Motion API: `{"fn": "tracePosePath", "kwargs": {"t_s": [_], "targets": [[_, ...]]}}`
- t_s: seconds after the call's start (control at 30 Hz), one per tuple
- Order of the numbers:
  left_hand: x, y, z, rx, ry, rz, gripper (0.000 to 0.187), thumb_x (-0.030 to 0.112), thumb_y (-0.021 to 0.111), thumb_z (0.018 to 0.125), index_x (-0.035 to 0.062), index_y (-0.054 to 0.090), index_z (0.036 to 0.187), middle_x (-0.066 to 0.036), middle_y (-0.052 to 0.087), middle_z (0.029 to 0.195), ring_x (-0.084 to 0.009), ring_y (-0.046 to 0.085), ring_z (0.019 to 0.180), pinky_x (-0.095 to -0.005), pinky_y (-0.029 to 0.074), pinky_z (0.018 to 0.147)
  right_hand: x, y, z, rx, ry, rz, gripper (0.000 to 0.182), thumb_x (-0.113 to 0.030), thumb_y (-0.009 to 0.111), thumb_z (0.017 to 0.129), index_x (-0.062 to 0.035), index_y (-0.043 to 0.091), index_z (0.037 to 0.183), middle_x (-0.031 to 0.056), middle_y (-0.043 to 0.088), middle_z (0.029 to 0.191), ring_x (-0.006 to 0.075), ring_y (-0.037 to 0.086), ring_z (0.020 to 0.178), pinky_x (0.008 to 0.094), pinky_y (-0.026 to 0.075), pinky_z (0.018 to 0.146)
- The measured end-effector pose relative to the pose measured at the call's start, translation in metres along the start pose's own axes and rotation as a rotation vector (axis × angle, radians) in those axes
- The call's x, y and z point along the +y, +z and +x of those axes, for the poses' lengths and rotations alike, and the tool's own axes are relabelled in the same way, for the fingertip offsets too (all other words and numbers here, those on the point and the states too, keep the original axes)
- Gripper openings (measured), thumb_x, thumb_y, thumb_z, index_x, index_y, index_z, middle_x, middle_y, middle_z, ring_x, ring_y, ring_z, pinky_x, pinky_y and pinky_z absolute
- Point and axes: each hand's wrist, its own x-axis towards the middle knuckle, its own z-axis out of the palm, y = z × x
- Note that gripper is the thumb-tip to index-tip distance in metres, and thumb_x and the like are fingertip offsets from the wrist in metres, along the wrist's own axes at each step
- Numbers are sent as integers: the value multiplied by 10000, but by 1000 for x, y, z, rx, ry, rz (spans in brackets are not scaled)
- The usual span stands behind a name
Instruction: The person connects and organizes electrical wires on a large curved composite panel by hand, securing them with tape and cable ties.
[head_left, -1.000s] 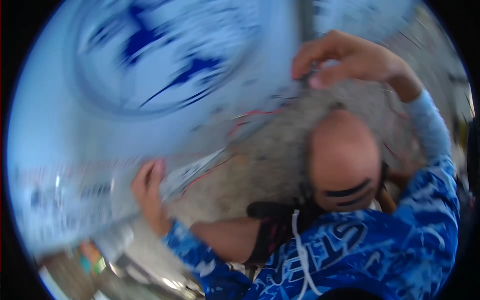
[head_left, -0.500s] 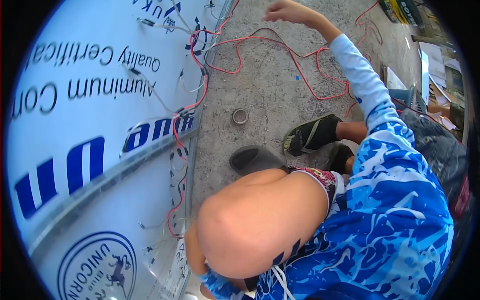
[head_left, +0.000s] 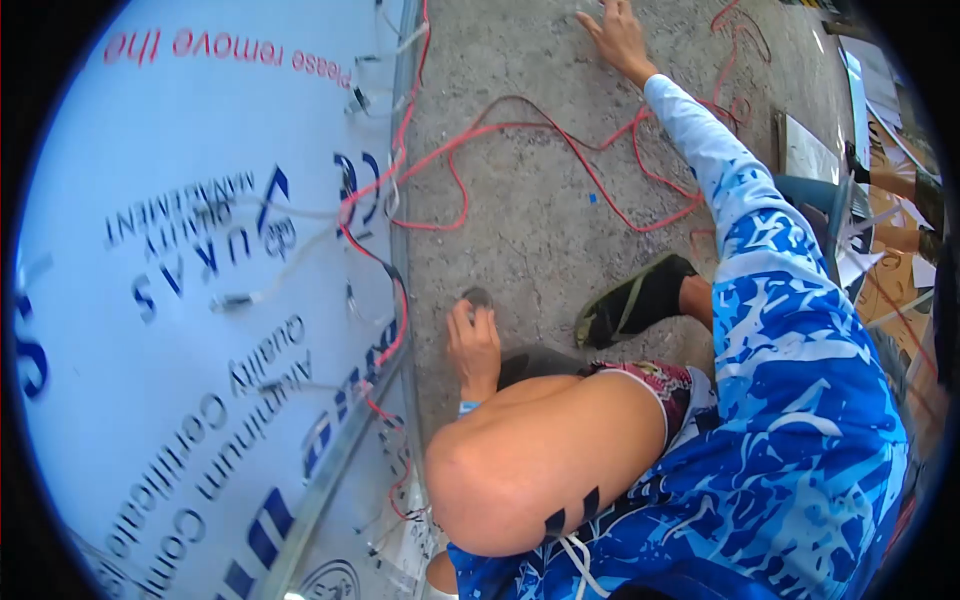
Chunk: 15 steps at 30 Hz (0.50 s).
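Note:
My left hand [head_left: 472,345] comes round the front of my bent knee and reaches down to the concrete floor. Its fingers are curled on a small, round, dark grey roll [head_left: 479,296], which they partly cover. Higher up, my right hand [head_left: 617,38] is held out over the floor at the end of a blue-and-white sleeve, its fingers apart and nothing in them. Beside my left hand stands a large panel [head_left: 170,130] in printed protective film. Red wire [head_left: 405,310] and short white leads with small connectors [head_left: 236,301] run along its edge.
Loose red wire [head_left: 570,140] loops across the floor below my right hand. A dark slipper [head_left: 535,364] lies behind my left hand, near my shod foot [head_left: 640,300]. At the right are cardboard and papers [head_left: 905,285], with another person's limbs partly visible there.
My left hand has come out from behind my knee and reached the round roll. My right hand's fingers have spread. The view has shifted, so the panel and floor appear lower.

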Motion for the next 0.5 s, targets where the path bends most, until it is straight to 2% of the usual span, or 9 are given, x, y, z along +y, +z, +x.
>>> {"fn": "tracePosePath", "kwargs": {"t_s": [0.03,0.07,0.1,0.17,0.23,0.3,0.33,0.4,0.5], "targets": [[-1,-1,3,30,8,-11,104,104,680,785,33,616,826,-126,535,999,-333,549,911,-410,489,719,0,13,11,-66,122,-33,593,-384,561,904,19,419,1316,239,417,1320,327,443,1195,438,368,984],[-1,-1,4,24,6,7,104,104,680,785,33,616,826,-126,535,999,-333,549,911,-410,489,719,2,27,19,-140,247,-64,699,-456,510,922,-5,306,1417,250,287,1454,366,311,1348,483,278,1088],[3,-7,2,17,-33,-8,111,112,675,786,27,616,828,-130,543,985,-338,546,904,-419,481,732,-1,28,21,-156,259,-52,699,-456,510,922,-5,306,1417,250,287,1454,366,311,1348,483,278,1088],[11,-13,3,26,-98,-26,121,118,670,782,20,614,826,-137,554,970,-346,544,896,-430,473,745,-11,16,30,-240,337,-50,761,-557,410,930,-19,267,1449,204,206,1519,339,161,1420,478,123,1149],[13,-20,5,24,-147,-22,125,115,669,770,16,611,820,-140,558,967,-350,544,894,-434,473,745,0,24,36,-221,364,-30,770,-579,394,927,-33,262,1454,165,181,1541,332,154,1423,460,113,1158],[14,-32,-5,-20,-196,-19,129,112,669,759,13,608,813,-144,562,964,-354,544,892,-438,473,744,16,39,32,-280,339,-76,799,-598,376,922,-59,192,1482,143,102,1566,321,127,1432,449,79,1169],[15,-37,-5,-29,-205,-10,131,111,668,753,11,607,810,-146,564,962,-355,544,891,-440,472,744,23,40,15,-306,340,-58,799,-598,376,922,-59,192,1482,143,102,1566,321,127,1432,449,79,1169],[9,-45,-6,-22,-224,26,135,108,668,741,7,604,804,-150,568,960,-359,545,890,-444,472,743,33,47,20,198,16,85,652,-591,521,864,-83,522,1273,140,492,1320,317,452,1243,440,340,1024],[9,-68,-23,-60,-293,54,141,104,667,723,2,600,794,-155,574,955,-365,545,887,-451,472,742,32,39,20,139,87,176,656,-611,465,880,-98,505,1289,132,468,1344,299,417,1275,457,284,1054]]}}
